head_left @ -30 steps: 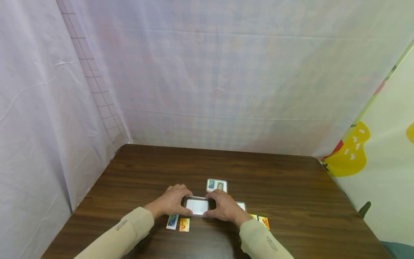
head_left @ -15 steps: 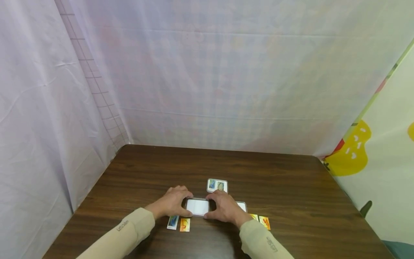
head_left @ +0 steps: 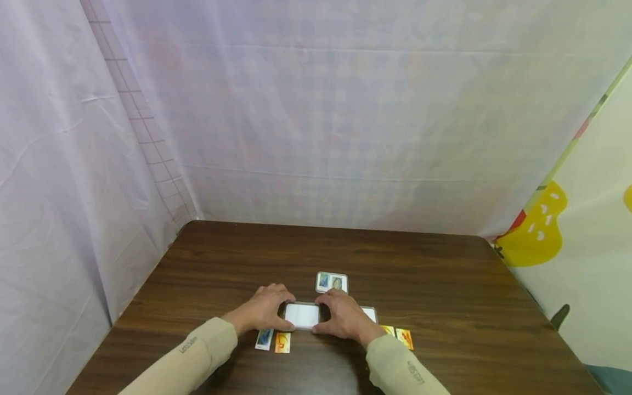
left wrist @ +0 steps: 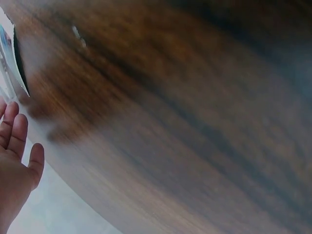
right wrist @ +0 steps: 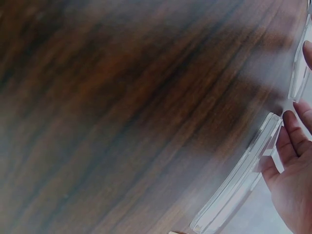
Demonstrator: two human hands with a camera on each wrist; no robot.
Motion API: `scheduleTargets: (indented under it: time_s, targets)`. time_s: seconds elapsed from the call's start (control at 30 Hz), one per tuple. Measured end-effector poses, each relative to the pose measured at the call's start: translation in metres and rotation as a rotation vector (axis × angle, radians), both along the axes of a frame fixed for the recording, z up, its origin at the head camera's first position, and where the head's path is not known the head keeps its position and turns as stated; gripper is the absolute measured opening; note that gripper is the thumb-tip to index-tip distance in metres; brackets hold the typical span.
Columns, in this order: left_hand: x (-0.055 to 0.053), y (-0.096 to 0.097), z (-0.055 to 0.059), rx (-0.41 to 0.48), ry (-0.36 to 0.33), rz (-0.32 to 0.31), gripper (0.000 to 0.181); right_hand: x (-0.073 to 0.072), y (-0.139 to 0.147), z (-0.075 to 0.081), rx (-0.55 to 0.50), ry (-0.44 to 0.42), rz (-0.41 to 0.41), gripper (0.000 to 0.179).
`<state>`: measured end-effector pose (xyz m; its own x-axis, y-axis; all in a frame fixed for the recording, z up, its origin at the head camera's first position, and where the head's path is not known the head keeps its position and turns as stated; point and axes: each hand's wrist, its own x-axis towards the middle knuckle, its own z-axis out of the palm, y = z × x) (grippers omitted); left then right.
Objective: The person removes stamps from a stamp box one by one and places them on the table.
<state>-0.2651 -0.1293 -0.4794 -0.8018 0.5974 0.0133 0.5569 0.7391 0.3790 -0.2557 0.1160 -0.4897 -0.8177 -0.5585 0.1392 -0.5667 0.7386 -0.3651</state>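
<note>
Two hands (head_left: 263, 308) (head_left: 343, 315) on clear case (head_left: 302, 316)

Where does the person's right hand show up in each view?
Head: right hand is low, just right of the picture's middle, at the right end of the white case.
Left wrist: not in it, as far as I can tell.
Right wrist: right hand is against the right edge, mostly in the lower half.
Shared landmark: the brown wooden table.
</note>
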Motion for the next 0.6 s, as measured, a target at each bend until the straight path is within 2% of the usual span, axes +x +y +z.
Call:
scheduleTargets:
  time_s: [0.37, 0.6]
  targets:
    - [0.0001, -0.0002, -0.0008, -0.003, -0.001, -0.005, 0.058, 0.001, -0.0015, 0.0013, 0.011, -0.036, -0.018, 0.059]
    - [0.0, 0.0001, -0.0018, -0.002, -0.002, -0.003, 0.059, 0.0008, -0.0024, 0.0011, 0.036, -0.028, -0.027, 0.059]
